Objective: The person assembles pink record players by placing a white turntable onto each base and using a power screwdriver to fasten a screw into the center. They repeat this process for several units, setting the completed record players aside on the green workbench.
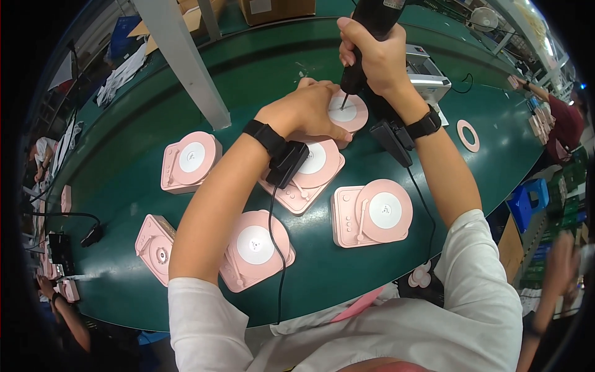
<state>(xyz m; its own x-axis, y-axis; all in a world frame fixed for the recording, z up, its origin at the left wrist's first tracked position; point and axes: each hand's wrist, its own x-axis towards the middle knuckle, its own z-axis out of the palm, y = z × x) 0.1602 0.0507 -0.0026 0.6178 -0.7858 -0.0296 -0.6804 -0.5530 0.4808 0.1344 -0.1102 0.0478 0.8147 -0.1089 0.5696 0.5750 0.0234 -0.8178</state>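
My right hand (383,59) grips a black electric screwdriver (353,77), held upright. Its thin bit meets the middle of the white disc on a pink mini record player (357,118). My left hand (308,110) is wrapped over the near left side of that player, steadying it; its base is mostly hidden. Just below my left wrist lies another pink record player (322,167), partly covered by the black device strapped there. More pink players stand nearer me: one on the right (384,211), one at centre left (254,245), partly behind my left forearm.
At the left are a pink player (191,158) and one without a disc, its round hub showing (161,254). A metal bench device (427,80) stands right of the screwdriver, near a pink ring (468,135). A grey post (186,62) rises from the green table (316,273). Other people work at both sides.
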